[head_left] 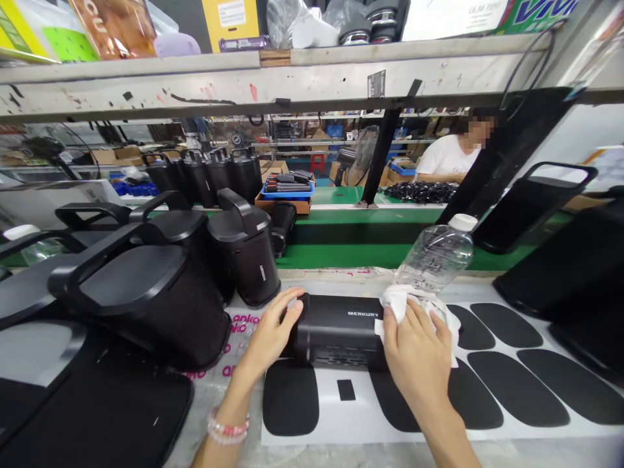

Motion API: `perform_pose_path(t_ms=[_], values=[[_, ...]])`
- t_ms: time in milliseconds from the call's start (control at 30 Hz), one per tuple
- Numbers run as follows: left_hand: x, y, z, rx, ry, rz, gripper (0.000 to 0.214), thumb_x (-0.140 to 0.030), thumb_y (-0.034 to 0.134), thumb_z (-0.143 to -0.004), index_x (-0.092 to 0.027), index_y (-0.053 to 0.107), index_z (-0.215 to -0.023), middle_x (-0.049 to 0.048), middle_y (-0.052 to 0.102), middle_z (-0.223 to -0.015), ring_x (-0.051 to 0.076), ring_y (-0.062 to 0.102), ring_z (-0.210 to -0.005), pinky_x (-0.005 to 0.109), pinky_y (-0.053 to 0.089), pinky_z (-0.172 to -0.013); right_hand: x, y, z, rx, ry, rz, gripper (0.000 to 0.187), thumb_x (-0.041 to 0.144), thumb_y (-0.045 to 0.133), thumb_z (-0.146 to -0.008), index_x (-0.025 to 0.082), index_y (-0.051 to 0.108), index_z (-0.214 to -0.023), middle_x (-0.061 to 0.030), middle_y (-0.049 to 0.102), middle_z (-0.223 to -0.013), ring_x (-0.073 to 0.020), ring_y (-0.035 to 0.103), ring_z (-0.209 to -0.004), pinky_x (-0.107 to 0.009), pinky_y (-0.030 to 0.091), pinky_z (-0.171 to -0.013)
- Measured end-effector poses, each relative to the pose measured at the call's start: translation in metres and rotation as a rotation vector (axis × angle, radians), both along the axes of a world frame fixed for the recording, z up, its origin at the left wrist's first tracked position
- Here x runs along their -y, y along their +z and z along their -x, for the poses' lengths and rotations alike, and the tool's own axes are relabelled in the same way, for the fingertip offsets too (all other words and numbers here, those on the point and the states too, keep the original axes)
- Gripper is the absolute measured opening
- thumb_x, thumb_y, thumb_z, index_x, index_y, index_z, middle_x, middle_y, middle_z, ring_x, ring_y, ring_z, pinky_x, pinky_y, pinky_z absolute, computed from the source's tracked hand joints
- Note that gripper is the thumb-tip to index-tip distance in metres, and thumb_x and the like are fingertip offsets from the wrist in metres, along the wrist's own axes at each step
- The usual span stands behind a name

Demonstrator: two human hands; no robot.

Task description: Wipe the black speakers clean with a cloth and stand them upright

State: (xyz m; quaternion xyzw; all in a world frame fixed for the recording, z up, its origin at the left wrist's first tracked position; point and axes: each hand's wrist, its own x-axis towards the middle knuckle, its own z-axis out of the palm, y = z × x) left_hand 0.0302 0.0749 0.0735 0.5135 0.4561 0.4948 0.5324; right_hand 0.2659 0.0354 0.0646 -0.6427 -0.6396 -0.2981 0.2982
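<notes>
A black portable speaker (341, 328) marked MERKURY lies on its side in front of me. My left hand (280, 325) grips its left end, thumb and fingers bent around the edge. At the other end, my right hand (419, 344) presses a bunched white cloth (397, 299) against the speaker and covers that end. Under the speaker is a white sheet (326, 419) bearing several black rounded pads (291, 398) and a small black square (346, 390). A clear plastic bottle (436, 253) with a white cap leans just behind the cloth.
Several black speakers with handles (244, 253) crowd the left side. More black speakers (536, 205) stand at the right. Beyond the bench edge runs a green conveyor (341, 237). A loaded shelf (312, 78) crosses overhead. Across the line sits a person in white (446, 156).
</notes>
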Motion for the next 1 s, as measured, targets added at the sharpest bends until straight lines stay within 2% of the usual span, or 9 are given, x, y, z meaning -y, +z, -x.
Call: perform_pose_path(t_ms=[67,167,333,433,600,767,1000], values=[[0.004,-0.004,-0.001,0.016,-0.026,0.040,0.038,-0.028,0.057,-0.085,-0.024,0.067,-0.122,0.0024,0.055,-0.141,0.023,0.034,-0.142,0.035,0.013,-0.120,0.000,0.000,0.000,0.005,-0.001,0.000,0.038,0.024,0.035,-0.100,0.005,0.069,-0.101,-0.0123,0.074,-0.097,-0.0308,0.062,-0.109,-0.045,0.036,-0.098],[0.010,-0.014,-0.009,0.071,-0.049,0.129,0.057,-0.025,0.047,-0.084,-0.026,0.048,-0.141,-0.0003,0.040,-0.153,0.023,0.030,-0.144,0.040,0.016,-0.120,0.000,0.000,0.000,0.003,-0.006,0.003,0.038,0.024,0.035,-0.100,0.005,0.068,-0.102,-0.0122,0.073,-0.097,-0.0312,0.062,-0.109,-0.045,0.035,-0.098],[0.016,-0.018,-0.025,0.113,0.020,0.197,0.070,-0.027,0.047,-0.083,-0.022,0.031,-0.150,-0.0028,0.022,-0.160,0.021,0.018,-0.148,0.039,0.011,-0.120,0.001,-0.001,0.001,0.006,-0.014,0.012,0.039,0.025,0.035,-0.101,0.004,0.068,-0.102,-0.0129,0.073,-0.096,-0.0323,0.061,-0.110,-0.046,0.035,-0.098],[0.018,-0.016,-0.028,0.128,0.037,0.193,0.072,-0.025,0.047,-0.080,-0.019,0.031,-0.150,-0.0015,0.023,-0.161,0.020,0.018,-0.148,0.037,0.012,-0.120,0.002,-0.001,0.002,0.002,-0.012,0.009,0.039,0.025,0.035,-0.100,0.004,0.068,-0.104,-0.0131,0.073,-0.098,-0.0327,0.061,-0.110,-0.047,0.035,-0.098],[0.019,-0.014,-0.029,0.119,0.082,0.199,0.071,-0.026,0.050,-0.080,-0.021,0.034,-0.149,-0.0020,0.023,-0.161,0.022,0.019,-0.147,0.037,0.010,-0.120,0.004,-0.002,0.002,-0.010,-0.012,0.006,0.038,0.024,0.036,-0.100,0.004,0.068,-0.100,-0.0140,0.073,-0.097,-0.0328,0.061,-0.109,-0.047,0.035,-0.098],[0.020,-0.012,-0.029,0.139,0.079,0.214,0.071,-0.024,0.051,-0.077,-0.022,0.040,-0.146,-0.0007,0.029,-0.159,0.024,0.026,-0.145,0.039,0.016,-0.119,0.006,-0.001,0.003,-0.006,-0.006,-0.002,0.036,0.023,0.037,-0.100,0.004,0.068,-0.100,-0.0148,0.073,-0.098,-0.0331,0.061,-0.109,-0.048,0.035,-0.098],[0.021,-0.011,-0.029,0.154,0.104,0.208,0.067,-0.021,0.052,-0.075,-0.021,0.046,-0.142,-0.0017,0.030,-0.158,0.021,0.021,-0.146,0.038,0.011,-0.120,0.008,-0.002,0.003,-0.009,-0.008,-0.005,0.034,0.023,0.039,-0.099,0.004,0.068,-0.100,-0.0142,0.073,-0.099,-0.0330,0.061,-0.109,-0.048,0.035,-0.098]])
